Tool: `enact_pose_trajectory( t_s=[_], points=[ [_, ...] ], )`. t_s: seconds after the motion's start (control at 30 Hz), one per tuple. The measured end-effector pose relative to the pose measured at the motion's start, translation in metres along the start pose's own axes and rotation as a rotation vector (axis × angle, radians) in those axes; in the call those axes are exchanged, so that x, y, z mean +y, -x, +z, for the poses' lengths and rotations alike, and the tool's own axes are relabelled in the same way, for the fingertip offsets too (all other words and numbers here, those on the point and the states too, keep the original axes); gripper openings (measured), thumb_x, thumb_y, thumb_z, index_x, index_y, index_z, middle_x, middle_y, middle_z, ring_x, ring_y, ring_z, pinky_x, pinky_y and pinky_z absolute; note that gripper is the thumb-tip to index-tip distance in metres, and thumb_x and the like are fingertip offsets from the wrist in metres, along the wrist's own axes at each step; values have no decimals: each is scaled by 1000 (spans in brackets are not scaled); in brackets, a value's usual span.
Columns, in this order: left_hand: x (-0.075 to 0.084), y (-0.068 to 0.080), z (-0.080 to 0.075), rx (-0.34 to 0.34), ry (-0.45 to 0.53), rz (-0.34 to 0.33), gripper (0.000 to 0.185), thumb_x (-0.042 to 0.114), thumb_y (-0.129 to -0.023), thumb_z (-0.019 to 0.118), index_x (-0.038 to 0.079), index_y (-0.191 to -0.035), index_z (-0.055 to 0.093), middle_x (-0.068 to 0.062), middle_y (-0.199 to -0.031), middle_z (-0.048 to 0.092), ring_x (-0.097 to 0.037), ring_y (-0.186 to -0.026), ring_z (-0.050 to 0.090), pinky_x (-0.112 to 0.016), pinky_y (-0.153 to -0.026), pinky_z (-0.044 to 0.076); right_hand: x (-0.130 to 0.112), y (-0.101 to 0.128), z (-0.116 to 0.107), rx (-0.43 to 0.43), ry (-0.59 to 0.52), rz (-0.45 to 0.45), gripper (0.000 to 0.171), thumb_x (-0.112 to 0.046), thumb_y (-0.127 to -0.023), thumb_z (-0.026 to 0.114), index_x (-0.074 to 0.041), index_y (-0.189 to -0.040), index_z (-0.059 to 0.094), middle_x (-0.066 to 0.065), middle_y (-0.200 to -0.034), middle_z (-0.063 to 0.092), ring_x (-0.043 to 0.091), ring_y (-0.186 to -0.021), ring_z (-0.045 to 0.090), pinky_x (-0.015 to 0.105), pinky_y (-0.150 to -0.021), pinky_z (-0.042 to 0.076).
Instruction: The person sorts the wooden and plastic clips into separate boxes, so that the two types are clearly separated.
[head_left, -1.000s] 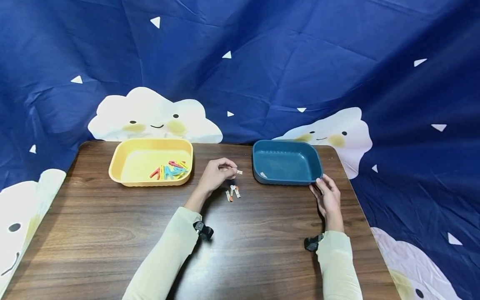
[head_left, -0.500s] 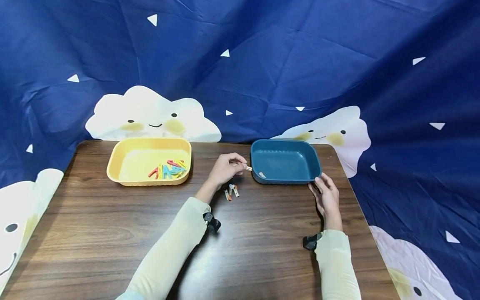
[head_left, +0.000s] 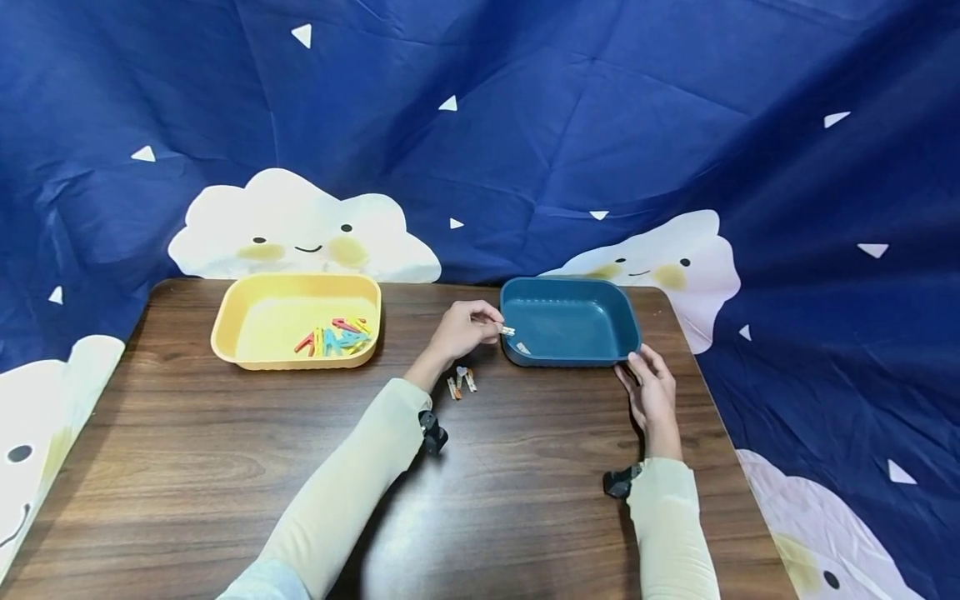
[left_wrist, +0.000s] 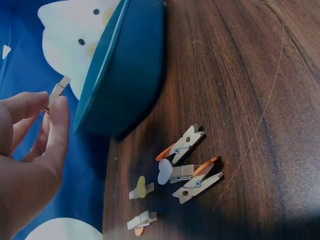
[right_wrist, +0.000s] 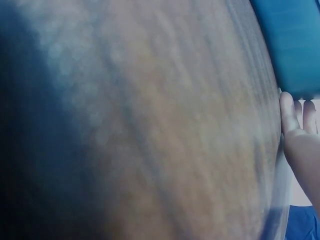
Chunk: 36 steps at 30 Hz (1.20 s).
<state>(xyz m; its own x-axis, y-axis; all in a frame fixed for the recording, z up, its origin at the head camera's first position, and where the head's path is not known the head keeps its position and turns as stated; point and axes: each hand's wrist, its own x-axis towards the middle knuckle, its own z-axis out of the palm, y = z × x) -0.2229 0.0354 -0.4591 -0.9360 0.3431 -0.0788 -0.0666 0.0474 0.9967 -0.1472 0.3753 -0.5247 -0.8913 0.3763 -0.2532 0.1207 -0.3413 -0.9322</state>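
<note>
So, far left of the blue tub (head_left: 581, 329) there's a yellow tub (head_left: 262, 329), well apart from it, with red, yellow and blue plastic clips (head_left: 330, 342) bunched in its near right corner. Next along is the left hand (head_left: 463, 333), just left of the blue tub, pinching a small wooden clothespin (left_wrist: 59, 92) between thumb and finger. That pin's right at the blue tub's left rim, can't really tell if it's past the edge. Below that hand, left of the blue tub and a bit nearer the person, some loose wooden pins (left_wrist: 182, 172) sit on the brown table (head_left: 525, 450), with orange, yellow and white heart-shaped bits on them. Inside the blue tub, near left corner, there's a little pale thing (head_left: 522, 347), too small to make out. Last up, the right hand (head_left: 651, 392) rests its fairly straight fingers against the tub's near right corner.
</note>
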Motion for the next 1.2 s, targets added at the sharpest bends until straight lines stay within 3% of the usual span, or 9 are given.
enact_pose_trajectory(
  t_s=[0.2,0.43,0.67,0.87,1.03,1.2],
  points=[
    [0,-6,6,-13,-45,-32,10,-7,-91,67,-7,-100,70,-11,-86,69,-27,-83,70,-35,-79,61,0,0,2,3,3,6,51,-15,-100,65,-4,-147,48,6,-127,47,19,-122,53,36,-107,46],
    [-1,-8,12,-39,-61,-66,14,-7,-92,66,-9,-105,69,-12,-89,68,-34,-90,70,-36,-81,61,0,0,4,-3,1,-1,47,-14,-101,63,-4,-145,48,5,-126,47,18,-121,53,35,-105,48],
    [-9,-10,17,-22,-103,-70,8,-4,-91,69,-3,-99,71,-13,-89,69,-17,-75,68,-35,-79,61,0,2,4,0,-7,5,47,-12,-101,64,-3,-145,48,7,-127,47,19,-121,54,36,-106,47],
    [-13,-11,21,-35,-163,-39,12,-3,-90,70,-6,-102,70,-11,-87,71,-19,-75,68,-28,-71,58,1,2,3,-5,-7,4,51,-13,-101,64,-2,-147,45,7,-126,47,20,-121,53,37,-108,45],
    [-14,-13,23,-24,-134,-36,13,-3,-90,72,-9,-102,70,-7,-84,69,-26,-80,70,-26,-70,58,1,2,3,4,-16,-4,50,-13,-101,64,-2,-146,46,8,-127,47,21,-122,52,37,-108,46],
    [-13,-13,23,-29,-116,-41,16,-4,-90,71,-11,-104,69,-7,-83,68,-19,-77,67,-26,-71,59,0,0,2,18,-40,-5,47,-12,-100,64,-2,-144,49,8,-127,47,24,-127,51,37,-106,47]
  ],
)
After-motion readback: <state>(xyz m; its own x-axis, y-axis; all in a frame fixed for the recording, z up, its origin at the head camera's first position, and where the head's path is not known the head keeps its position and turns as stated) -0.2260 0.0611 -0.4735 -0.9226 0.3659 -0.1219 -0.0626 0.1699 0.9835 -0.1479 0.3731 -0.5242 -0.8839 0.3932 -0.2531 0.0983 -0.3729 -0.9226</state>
